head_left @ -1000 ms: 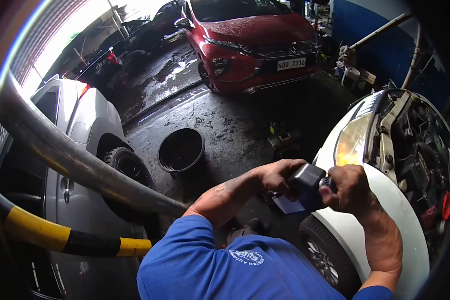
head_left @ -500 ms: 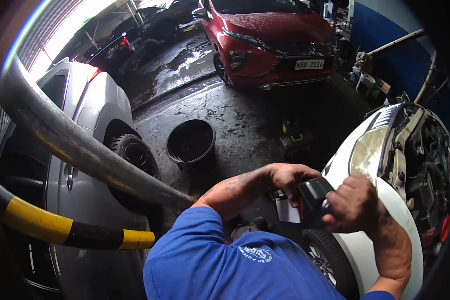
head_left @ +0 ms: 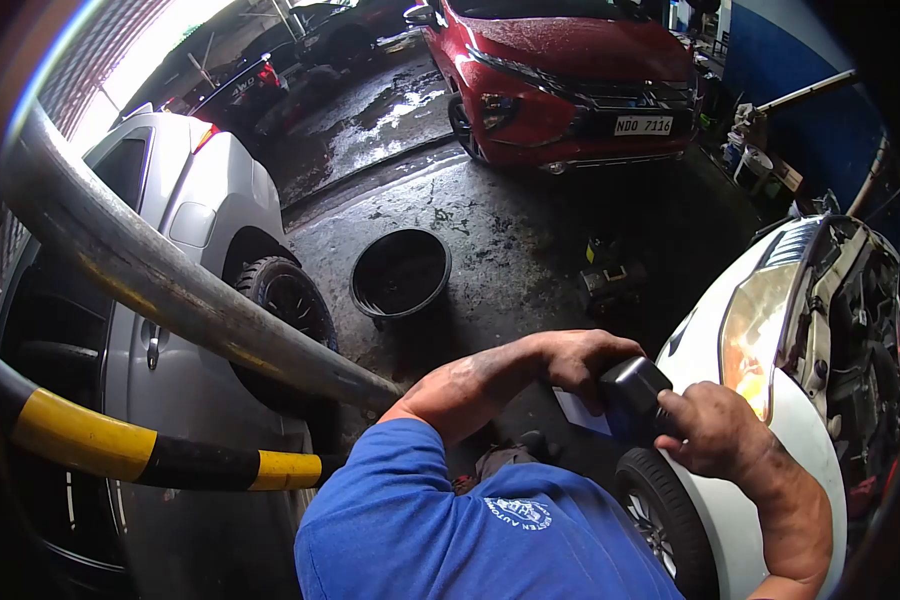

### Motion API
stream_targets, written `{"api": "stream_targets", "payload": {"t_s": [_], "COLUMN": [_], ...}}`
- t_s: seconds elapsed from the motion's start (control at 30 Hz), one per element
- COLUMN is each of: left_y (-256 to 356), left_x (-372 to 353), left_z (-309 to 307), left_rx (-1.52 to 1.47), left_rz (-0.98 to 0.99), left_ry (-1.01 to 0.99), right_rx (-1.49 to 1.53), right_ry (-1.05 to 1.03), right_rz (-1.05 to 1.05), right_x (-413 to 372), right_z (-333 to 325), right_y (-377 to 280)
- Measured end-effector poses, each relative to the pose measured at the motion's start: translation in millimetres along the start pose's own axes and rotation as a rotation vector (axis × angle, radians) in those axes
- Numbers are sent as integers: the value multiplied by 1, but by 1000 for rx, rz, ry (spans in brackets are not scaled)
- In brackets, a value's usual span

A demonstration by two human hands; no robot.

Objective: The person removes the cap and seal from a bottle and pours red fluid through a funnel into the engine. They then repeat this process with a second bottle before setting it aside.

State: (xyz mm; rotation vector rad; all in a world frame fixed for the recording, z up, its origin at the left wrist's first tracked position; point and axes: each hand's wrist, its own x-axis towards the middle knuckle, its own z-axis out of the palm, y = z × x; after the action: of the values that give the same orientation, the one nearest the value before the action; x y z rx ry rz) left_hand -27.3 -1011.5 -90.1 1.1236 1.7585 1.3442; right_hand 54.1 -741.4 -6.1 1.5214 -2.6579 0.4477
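Note:
A black box-like object [head_left: 635,388] is between my two hands, in front of the white car's fender. Its far side is held by my left hand [head_left: 582,362], with the fingers bent round it. My right hand [head_left: 712,425] is at its near right side, thumb and fingers closed against the edge; whether a small part is pinched there I cannot make out. Below the black object a white, flat-sided piece [head_left: 580,410] shows partly, the rest hidden behind the object and my left hand.
The white car [head_left: 710,310] with its engine bay exposed is at the right. A grey car [head_left: 195,215] and a metal pipe [head_left: 170,290] are on the left. Ahead are a black tub [head_left: 400,275] and a red car [head_left: 570,70]. A yellow-black bar [head_left: 85,430] crosses the lower left.
The view has shifted, so the surroundings appear further right. My right hand has turned and moved slightly down beside the black object. My left hand still holds it.

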Motion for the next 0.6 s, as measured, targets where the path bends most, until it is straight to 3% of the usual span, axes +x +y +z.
{"api": "stream_targets", "payload": {"t_s": [0.03, 0.07, 0.1, 0.13, 0.17, 0.23, 0.27, 0.33, 0.37, 0.43, 0.5, 0.6], "left_y": [3, 3, -2, -8, -8, -7, -9, -15, -18, -12, -17, -18], "left_x": [-3, -6, -4, 1, 3, 2, 1, 2, 1, -4, -3, 5], "left_z": [3, 10, 20, 32, 39, 44, 41, 26, 18, 0, -10, -7], "left_rx": [85, 165, 161, 453, 746, 914, 893, 717, 713, 387, 231, 391], "left_rz": [-2, -5, -6, 66, 140, 142, 150, 204, 200, 47, 70, 18], "left_ry": [125, 246, 242, 436, 631, 689, 670, 591, 591, 316, 230, 381], "right_rx": [74, 221, 369, 830, 1092, 1158, 1162, 606, 608, 144, -3, 163], "right_ry": [37, 63, 89, -145, -107, -1, -3, -36, -40, -203, -305, -193], "right_rz": [43, 247, 454, 979, 1022, 1090, 1093, 780, 782, 474, 342, 493], "right_x": [-2, -9, -15, -10, -13, -14, -14, -9, -5, 16, 23, 30], "right_z": [-1, 5, 10, 7, 13, 33, 34, 32, 24, -2, -2, -8], "right_y": [8, 15, 18, 26, 32, 38, 39, 38, 32, 9, 19, 29]}}
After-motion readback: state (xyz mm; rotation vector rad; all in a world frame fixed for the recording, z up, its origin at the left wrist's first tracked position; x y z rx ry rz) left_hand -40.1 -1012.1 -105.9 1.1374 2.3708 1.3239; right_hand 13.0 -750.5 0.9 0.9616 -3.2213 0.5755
